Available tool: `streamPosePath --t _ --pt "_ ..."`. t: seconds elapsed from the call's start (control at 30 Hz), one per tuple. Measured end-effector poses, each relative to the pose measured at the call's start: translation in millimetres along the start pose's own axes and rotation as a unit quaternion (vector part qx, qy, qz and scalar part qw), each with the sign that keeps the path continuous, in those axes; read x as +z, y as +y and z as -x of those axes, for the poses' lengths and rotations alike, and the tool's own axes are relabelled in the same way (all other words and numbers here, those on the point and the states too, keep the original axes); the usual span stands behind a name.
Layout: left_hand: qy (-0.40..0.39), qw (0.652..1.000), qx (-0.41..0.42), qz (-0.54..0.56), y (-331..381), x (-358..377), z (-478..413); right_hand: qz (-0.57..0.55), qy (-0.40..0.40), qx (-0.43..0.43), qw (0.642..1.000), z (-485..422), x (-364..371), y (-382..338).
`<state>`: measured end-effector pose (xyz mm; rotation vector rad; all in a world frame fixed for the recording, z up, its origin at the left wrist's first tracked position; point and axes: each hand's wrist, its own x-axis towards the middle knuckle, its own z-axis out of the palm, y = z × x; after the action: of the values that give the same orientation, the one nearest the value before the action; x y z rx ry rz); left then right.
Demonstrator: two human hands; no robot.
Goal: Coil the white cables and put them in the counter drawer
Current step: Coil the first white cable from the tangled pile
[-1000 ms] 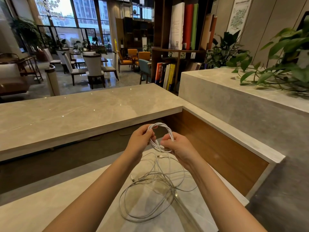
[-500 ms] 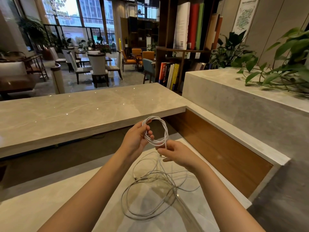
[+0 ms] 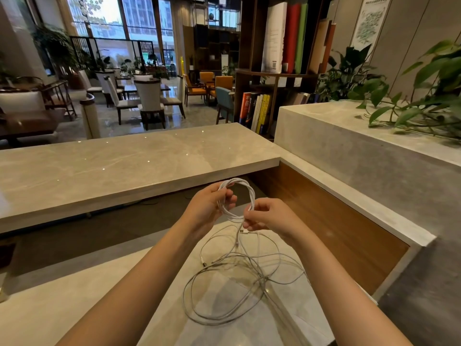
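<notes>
Head view. Both hands are working above the lower counter surface (image 3: 74, 303), in front of the raised marble countertop (image 3: 124, 166).

The left hand (image 3: 207, 208) is gripping the left side of a small coil of white cable (image 3: 249, 193). Its fingers are curling closed around the bundled strands, with the thumb pressing on the near side.

The right hand (image 3: 272, 216) is pinching the lower right part of the same coil. Its thumb and fingertips are closing on the strands where the loops are meeting; the remaining fingers are folding loosely toward the palm.

The coil is standing roughly upright between the two hands, clear of the surface. It is consisting of several turns lying close together.

From the pinch point, a free cable end with a connector (image 3: 242, 231) is hanging down just below the right hand.

The remaining loose white cables (image 3: 224, 290) are lying on the lower counter surface below the hands, spreading in wide overlapping loops. How many separate cables are forming this tangle cannot be told.

A wooden side panel (image 3: 336, 233) is bordering the work area on the right. The counter drawer is not identifiable.
</notes>
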<state>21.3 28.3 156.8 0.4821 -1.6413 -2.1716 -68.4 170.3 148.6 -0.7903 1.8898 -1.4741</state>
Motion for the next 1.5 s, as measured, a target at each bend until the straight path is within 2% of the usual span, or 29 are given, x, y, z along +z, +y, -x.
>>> streamPosePath --t 0.1,0.2,0.23,0.37,0.53,0.83,0.93,1.07,1.23,1.37,1.5 --pt "0.02 0.997 0.003 -0.071 -7.6 -6.8 0.7 -0.033 0.024 0.001 0.999 1.1 4.8 2.8" --pt "0.13 0.984 0.01 -0.122 -27.5 -12.8 14.0 -0.07 0.075 -0.011 0.995 0.9 7.9 6.1" --pt "0.143 0.983 0.002 -0.118 -36.1 -11.1 21.1 -0.081 0.094 -0.015 0.992 0.7 9.5 7.5" --pt "0.122 0.989 -0.068 -0.053 -58.9 2.6 35.6 -0.098 0.124 -0.022 0.987 0.1 22.9 13.6" --pt "0.125 0.988 -0.016 -0.094 -47.3 3.4 26.8 -0.074 0.11 0.008 0.991 2.9 31.2 17.5" --pt "0.108 0.988 -0.055 -0.093 -39.0 -3.3 20.1 -0.103 0.079 0.088 0.988 5.8 28.4 16.2" --pt "0.086 0.99 -0.094 -0.055 -36.5 -6.2 16.6 -0.13 0.067 0.115 0.982 6.1 27.1 14.9" --pt "0.057 0.986 -0.152 0.047 -34.4 -8.0 14.5 -0.174 0.054 0.148 0.972 5.9 26.6 15.8" --pt "0.034 0.953 -0.218 0.207 -35.4 -12.8 14.6 -0.205 0.062 0.146 0.966 5.7 30.3 19.8" --pt "0.029 0.926 -0.226 0.302 -42.5 -14.2 14.6 -0.198 0.065 0.139 0.968 6.4 33.1 21.6" --pt "-0.001 0.928 -0.205 0.312 -44.6 -12.4 15.0 -0.187 0.073 0.124 0.972 9.7 38.2 25.7"
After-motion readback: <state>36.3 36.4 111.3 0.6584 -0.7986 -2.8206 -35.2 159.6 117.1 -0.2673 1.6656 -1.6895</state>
